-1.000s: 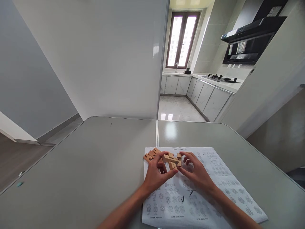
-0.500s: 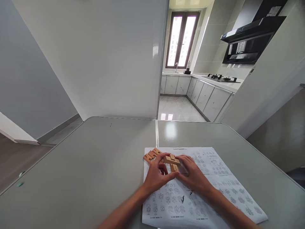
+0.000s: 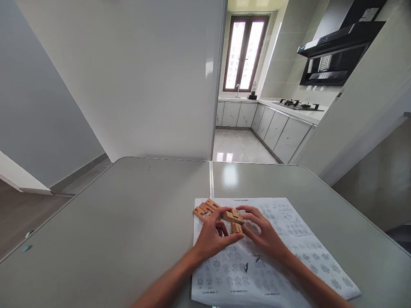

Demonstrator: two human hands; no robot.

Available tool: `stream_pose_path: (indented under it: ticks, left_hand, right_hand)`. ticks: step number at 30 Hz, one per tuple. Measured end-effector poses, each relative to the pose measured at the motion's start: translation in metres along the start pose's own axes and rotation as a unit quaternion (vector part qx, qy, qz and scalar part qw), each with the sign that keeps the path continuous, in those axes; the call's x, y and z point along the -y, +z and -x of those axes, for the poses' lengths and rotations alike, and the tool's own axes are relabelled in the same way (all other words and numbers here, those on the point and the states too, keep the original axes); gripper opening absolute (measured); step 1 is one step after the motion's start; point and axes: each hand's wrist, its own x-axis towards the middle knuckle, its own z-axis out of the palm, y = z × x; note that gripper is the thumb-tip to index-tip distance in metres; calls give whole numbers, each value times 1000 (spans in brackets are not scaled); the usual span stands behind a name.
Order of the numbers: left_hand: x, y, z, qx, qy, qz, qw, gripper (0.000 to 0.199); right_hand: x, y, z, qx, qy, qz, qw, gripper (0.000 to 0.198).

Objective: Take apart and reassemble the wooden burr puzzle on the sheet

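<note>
My left hand (image 3: 212,234) is closed on a wooden burr puzzle (image 3: 233,217), a few notched bars fitted crosswise, held just above the printed sheet. Its index finger lies on the upper bar and its thumb presses the near end of the lower bar. From the other side, my right hand (image 3: 265,231) touches the puzzle's right end with its fingertips; its index finger is lifted away. Beyond my left fingers, several loose notched wooden pieces (image 3: 199,212) with dark number marks lie side by side at the sheet's upper left corner. My fingers hide part of the joint.
A large paper sheet (image 3: 231,273) printed with puzzle diagrams lies under both hands on the grey table (image 3: 128,222). A seam strip (image 3: 211,179) crosses the table. A small teal object (image 3: 27,248) lies near the left edge. Behind the table is a kitchen with a stove (image 3: 297,104).
The puzzle has shifted slightly to the right and tilted in my left hand. My right hand's fingers have spread and loosened, with the index finger lifted off.
</note>
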Motion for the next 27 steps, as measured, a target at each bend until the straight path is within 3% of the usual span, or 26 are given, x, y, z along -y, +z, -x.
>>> stream_pose_path:
  ticks: [9,14,18,23,27]
  left_hand:
    - [-1,1,1,-2,-6,-8,1000,66]
    - [6,-1,-2,-60,11,-77,995,66]
    - [9,-5,-4,-113,74,-164,977,63]
    - [8,-7,-6,-77,163,-294,939,63]
    - [10,-7,-6,-77,159,-337,925,62]
  right_hand:
    - [9,-7,-2,31,29,-89,995,25]
    - [5,-13,-1,21,78,-165,983,29]
    - [-7,-14,-2,-44,116,-253,959,29]
    - [-12,-14,-5,-66,155,-301,938,28]
    - [-13,-14,-5,-85,190,-314,926,31]
